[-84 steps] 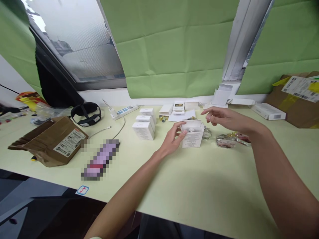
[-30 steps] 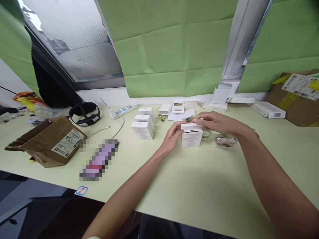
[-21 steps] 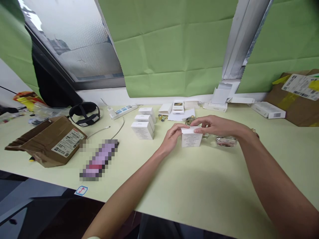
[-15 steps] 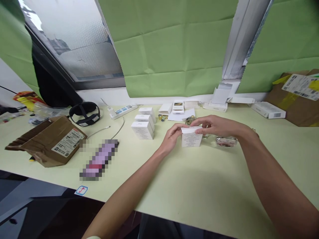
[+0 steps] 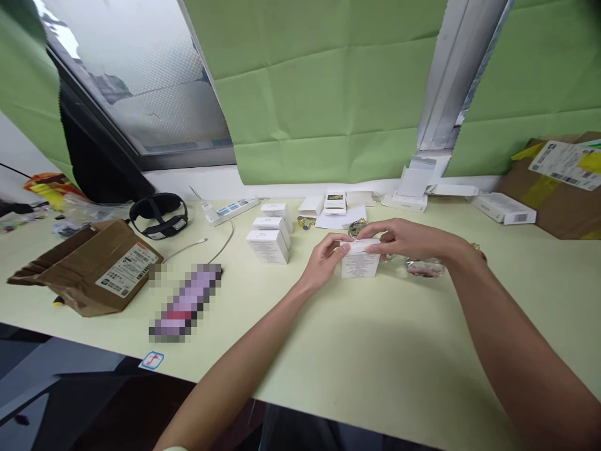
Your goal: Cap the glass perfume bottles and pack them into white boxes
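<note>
A small white carton [image 5: 359, 265] with printed text on its front stands upright on the table between my two hands. My left hand [image 5: 325, 258] is closed on its left side, with the thumb at the top front edge. From the right, my right hand [image 5: 402, 240] grips the carton's top and right side between thumb and fingers. Behind the carton lies a round metallic item [image 5: 357, 227], partly covered by my fingers. A clear-wrapped item [image 5: 425, 268] rests under my right wrist. Several similar white cartons [image 5: 268, 245] stand in a row to the left.
An opened brown cardboard box [image 5: 89, 266], a black headset [image 5: 158, 215] and a blurred-out phone [image 5: 186, 304] lie at left. A power strip [image 5: 235, 210] and opened white packaging [image 5: 342, 217] are at the back. Another brown box [image 5: 556, 194] stands at far right.
My left thumb has come up onto the carton's top front edge. The carton stays in place, and my right hand has barely moved.
</note>
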